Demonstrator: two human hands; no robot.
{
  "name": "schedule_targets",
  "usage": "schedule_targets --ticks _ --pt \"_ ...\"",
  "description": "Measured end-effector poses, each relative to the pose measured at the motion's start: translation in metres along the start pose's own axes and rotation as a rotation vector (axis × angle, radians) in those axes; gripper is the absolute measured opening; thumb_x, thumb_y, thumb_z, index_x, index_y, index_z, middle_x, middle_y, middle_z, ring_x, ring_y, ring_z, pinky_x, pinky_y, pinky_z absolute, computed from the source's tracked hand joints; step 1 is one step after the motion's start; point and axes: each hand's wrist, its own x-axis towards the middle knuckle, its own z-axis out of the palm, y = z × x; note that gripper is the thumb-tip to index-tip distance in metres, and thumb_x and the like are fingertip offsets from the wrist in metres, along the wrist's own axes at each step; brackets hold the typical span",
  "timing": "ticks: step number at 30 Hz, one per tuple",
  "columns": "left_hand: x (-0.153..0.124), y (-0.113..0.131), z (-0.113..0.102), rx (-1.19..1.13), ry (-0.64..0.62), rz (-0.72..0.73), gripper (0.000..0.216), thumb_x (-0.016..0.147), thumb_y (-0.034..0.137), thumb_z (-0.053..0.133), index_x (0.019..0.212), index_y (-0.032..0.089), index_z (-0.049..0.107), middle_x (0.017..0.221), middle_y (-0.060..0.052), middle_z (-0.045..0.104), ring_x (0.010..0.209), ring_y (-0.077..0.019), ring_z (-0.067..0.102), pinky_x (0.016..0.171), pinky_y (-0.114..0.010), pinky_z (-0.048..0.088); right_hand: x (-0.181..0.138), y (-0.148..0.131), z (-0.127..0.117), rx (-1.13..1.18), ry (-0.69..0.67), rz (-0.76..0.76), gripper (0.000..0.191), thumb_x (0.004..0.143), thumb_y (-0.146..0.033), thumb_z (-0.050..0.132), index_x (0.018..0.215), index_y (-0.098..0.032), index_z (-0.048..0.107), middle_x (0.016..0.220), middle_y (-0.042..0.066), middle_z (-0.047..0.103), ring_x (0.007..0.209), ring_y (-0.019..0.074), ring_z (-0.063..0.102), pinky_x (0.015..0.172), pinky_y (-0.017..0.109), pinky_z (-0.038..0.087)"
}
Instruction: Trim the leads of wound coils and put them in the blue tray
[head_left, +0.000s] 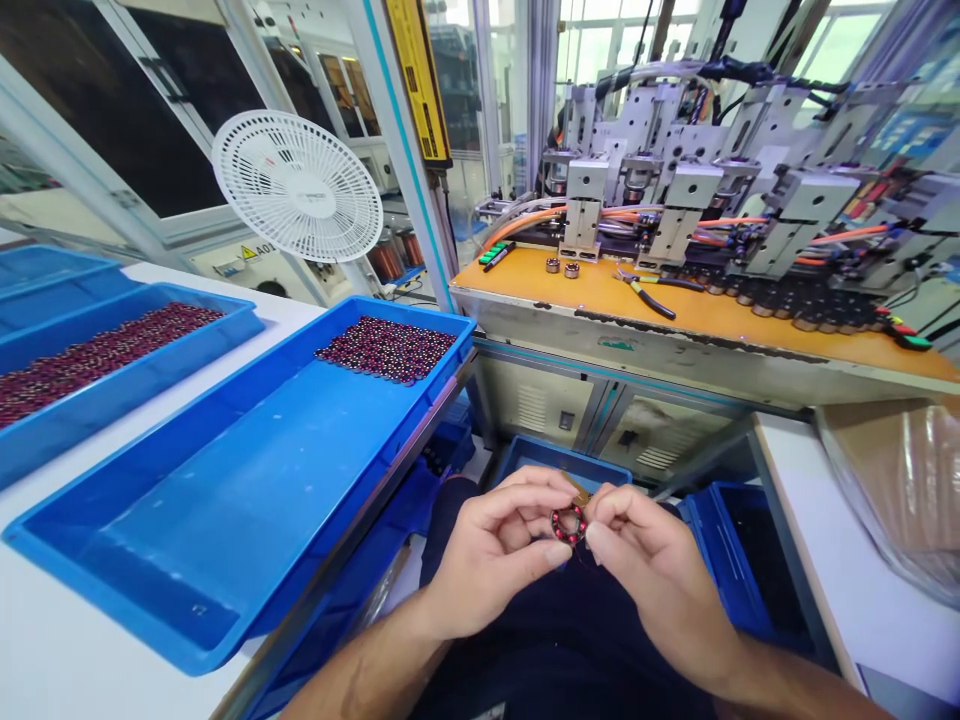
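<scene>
Held in front of my lap is a small ring-shaped stator [570, 541] with red windings around its inside. My left hand [487, 550] grips its left side between thumb and fingers. At the right edge, the bent fingers and thumb of my right hand [652, 550] close in a pinch against the ring. Fine wire ends seem to hang just below it, too thin to make out well. My fingertips hide part of the rim.
To my left, a long blue tray [247, 470] has many similar stators [390, 350] grouped at its far end. Another filled blue tray [135, 370] lies beyond it. Ahead, pliers [649, 297] and dark cylindrical parts [810, 305] lie on an orange bench [525, 285] below a machine.
</scene>
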Motion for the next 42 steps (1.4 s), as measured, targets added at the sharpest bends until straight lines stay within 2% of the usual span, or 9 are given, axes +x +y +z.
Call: schedule_targets --ticks 9,15,20,27,33,36,37,39,42 --pt "-0.002 -0.01 -0.003 -0.117 0.063 -0.003 0.036 0.072 0.009 0.079 0.104 0.025 0.074 0.1 -0.006 0.068 0.079 -0.0108 0.066 0.072 -0.022 0.057 -0.011 0.021 0.006 0.067 0.041 -0.054 0.028 0.101 -0.038 0.047 0.08 -0.02 0.052 0.076 -0.001 0.05 0.072 0.012 0.049 0.069 0.023 0.042" --pt "-0.005 -0.001 -0.001 0.042 -0.025 -0.035 0.033 0.073 0.006 0.077 0.102 0.022 0.075 0.103 -0.007 0.066 0.085 -0.0117 0.065 0.075 -0.021 0.055 -0.003 -0.002 -0.007 -0.171 -0.076 -0.023 0.022 0.095 -0.037 0.057 0.081 -0.02 0.055 0.079 0.0 0.054 0.074 0.0125 0.052 0.069 0.024 0.043" --pt "-0.008 -0.001 -0.003 -0.052 -0.061 -0.134 0.031 0.074 0.009 0.077 0.102 0.022 0.077 0.103 -0.008 0.067 0.086 -0.0127 0.065 0.077 -0.023 0.055 -0.001 -0.008 -0.017 -0.216 -0.121 -0.012 0.028 0.099 -0.035 0.051 0.076 -0.019 0.054 0.073 -0.001 0.053 0.068 0.0113 0.048 0.065 0.023 0.04" --pt "-0.008 0.003 -0.002 -0.12 -0.07 -0.257 0.026 0.071 0.013 0.08 0.096 0.018 0.076 0.1 -0.01 0.07 0.075 -0.0128 0.068 0.072 -0.025 0.056 0.006 -0.018 -0.023 -0.197 -0.208 0.126 0.028 0.093 -0.042 0.058 0.078 -0.019 0.059 0.073 -0.002 0.056 0.067 0.0106 0.049 0.062 0.022 0.04" --pt "-0.007 0.005 -0.004 -0.12 -0.105 -0.331 0.026 0.069 0.019 0.082 0.095 0.018 0.077 0.099 -0.011 0.073 0.075 -0.0133 0.065 0.07 -0.025 0.053 0.008 -0.022 -0.037 -0.355 -0.193 0.108 0.032 0.094 -0.036 0.055 0.067 -0.018 0.056 0.065 -0.002 0.054 0.062 0.0105 0.047 0.058 0.023 0.039" --pt "-0.007 0.005 -0.004 -0.104 -0.138 -0.413 0.028 0.067 0.021 0.083 0.095 0.019 0.078 0.097 -0.011 0.073 0.068 -0.0109 0.059 0.066 -0.025 0.049 0.014 -0.027 -0.047 -0.43 -0.184 0.018 0.017 0.09 -0.032 0.061 0.079 -0.02 0.063 0.073 0.0 0.058 0.068 0.0128 0.053 0.063 0.024 0.043" --pt "-0.006 0.005 -0.003 -0.091 -0.151 -0.445 0.029 0.067 0.023 0.084 0.095 0.019 0.078 0.093 -0.01 0.072 0.066 -0.0102 0.057 0.063 -0.024 0.048 0.017 -0.03 -0.047 -0.44 -0.221 -0.035 0.011 0.088 -0.032 0.065 0.087 -0.021 0.065 0.079 0.001 0.059 0.074 0.0141 0.056 0.068 0.025 0.045" --pt "-0.005 0.005 0.0 -0.081 -0.178 -0.503 0.03 0.065 0.027 0.085 0.093 0.017 0.078 0.081 -0.007 0.069 0.062 -0.0092 0.053 0.059 -0.023 0.045 0.024 -0.036 -0.044 -0.442 -0.369 -0.118 0.018 0.085 -0.032 0.071 0.101 -0.023 0.067 0.091 0.002 0.061 0.085 0.0158 0.058 0.078 0.028 0.047" --pt "-0.003 0.006 0.004 -0.102 -0.23 -0.579 0.025 0.065 0.028 0.084 0.087 0.016 0.078 0.067 -0.001 0.06 0.058 -0.0072 0.049 0.055 -0.019 0.042 0.034 -0.04 -0.034 -0.416 -0.568 -0.122 0.008 0.089 -0.029 0.069 0.09 -0.021 0.069 0.094 0.002 0.06 0.085 0.0136 0.058 0.08 0.027 0.048"
